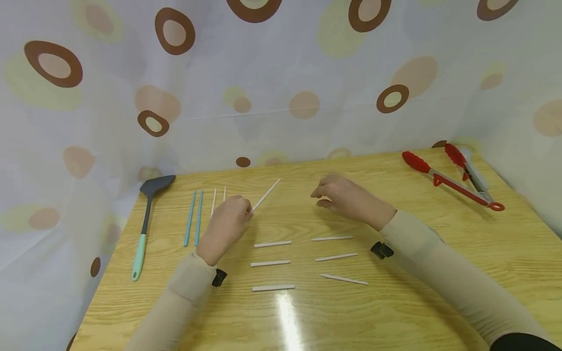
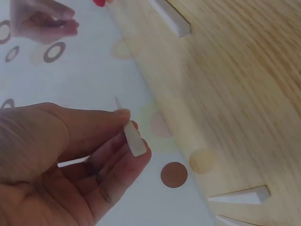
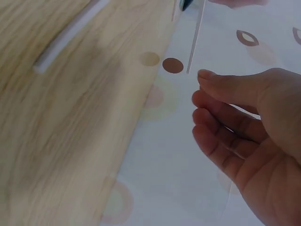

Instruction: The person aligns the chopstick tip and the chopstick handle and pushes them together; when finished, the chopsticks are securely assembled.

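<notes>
In the head view my left hand (image 1: 229,222) pinches one end of a white stick (image 1: 267,194), which slants up to the right above the table. The left wrist view shows the stick's blunt end (image 2: 135,141) between thumb and fingers of the left hand (image 2: 70,160). To the right my right hand (image 1: 349,199) hovers with bent, parted fingers and nothing between them; the right wrist view shows this hand (image 3: 249,122) empty too. Below the hands lie short white sticks in two columns, among them one at left (image 1: 272,243) and one at right (image 1: 332,238).
Two blue sticks (image 1: 190,218) and two white sticks (image 1: 213,202), partly behind the left hand, lie left of it. A spatula (image 1: 147,214) is at the far left. Red-tipped tongs (image 1: 456,187) lie at the back right, before a patterned cloth (image 1: 272,122).
</notes>
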`<action>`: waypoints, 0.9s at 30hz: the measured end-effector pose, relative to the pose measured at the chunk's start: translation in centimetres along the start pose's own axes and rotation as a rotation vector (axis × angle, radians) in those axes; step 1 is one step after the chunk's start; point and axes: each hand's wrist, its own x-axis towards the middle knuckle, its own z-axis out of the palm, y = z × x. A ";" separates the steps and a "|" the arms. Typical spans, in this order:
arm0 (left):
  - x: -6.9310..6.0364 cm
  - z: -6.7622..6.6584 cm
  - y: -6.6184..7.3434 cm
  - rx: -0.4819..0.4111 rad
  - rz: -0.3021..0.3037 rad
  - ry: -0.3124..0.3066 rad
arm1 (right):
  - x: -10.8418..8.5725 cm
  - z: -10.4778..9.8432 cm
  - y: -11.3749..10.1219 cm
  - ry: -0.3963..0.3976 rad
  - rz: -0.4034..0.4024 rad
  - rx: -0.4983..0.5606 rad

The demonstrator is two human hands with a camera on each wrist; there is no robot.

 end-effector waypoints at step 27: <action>0.7 1.0 -2.3 -0.230 -0.211 -0.073 | -3.7 1.7 -0.5 -0.327 0.142 0.080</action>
